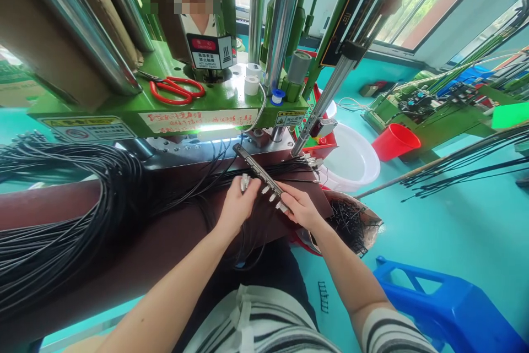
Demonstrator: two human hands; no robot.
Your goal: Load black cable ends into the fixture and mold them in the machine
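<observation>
In front of my body, my right hand grips the near end of a long narrow metal bar, which looks like a mould strip. Several small silvery connectors stick out along the bar's lower edge. My left hand is closed beside the middle of the bar, with small silvery cable connectors between thumb and fingers. Black cables hang below that hand. Behind the bar lies a bundle of black cables with pale connector ends on the brown work surface.
A thick coil of black cables lies at left. The green press stands ahead, with red-handled scissors and a hot-surface sign. To the right are a white basin, a box of black scraps and a blue stool.
</observation>
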